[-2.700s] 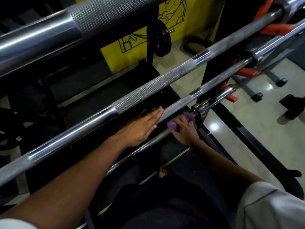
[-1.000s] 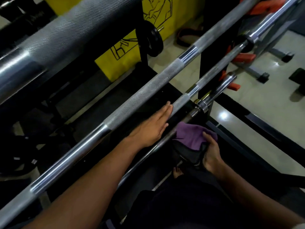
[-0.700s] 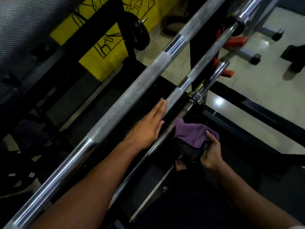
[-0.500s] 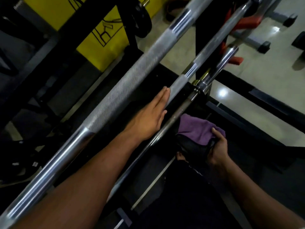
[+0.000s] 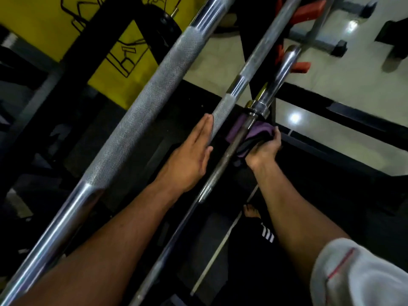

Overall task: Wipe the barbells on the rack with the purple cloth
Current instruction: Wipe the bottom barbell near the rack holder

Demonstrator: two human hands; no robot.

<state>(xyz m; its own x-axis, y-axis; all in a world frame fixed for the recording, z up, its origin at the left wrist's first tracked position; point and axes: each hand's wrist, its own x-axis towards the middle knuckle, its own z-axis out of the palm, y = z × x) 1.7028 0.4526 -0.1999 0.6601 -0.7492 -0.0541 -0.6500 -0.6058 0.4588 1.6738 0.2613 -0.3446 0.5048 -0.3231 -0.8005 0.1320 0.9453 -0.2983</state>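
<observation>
Fingers [image 5: 272,138] gripping purple cloth [image 5: 257,132], beneath barbell [image 5: 231,149]

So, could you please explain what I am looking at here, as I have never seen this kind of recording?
This is one picture from a camera worn on a person's head, looking down at their own bare arms; there is no robot. Several steel barbells lie on a black rack. The left hand rests with straight fingers against the middle barbell. The right hand grips a purple cloth, bunched with some darker fabric, just beside the lowest barbell, near its collar. A thicker barbell runs nearer the camera. Behind are a yellow banner and a glossy floor.
</observation>
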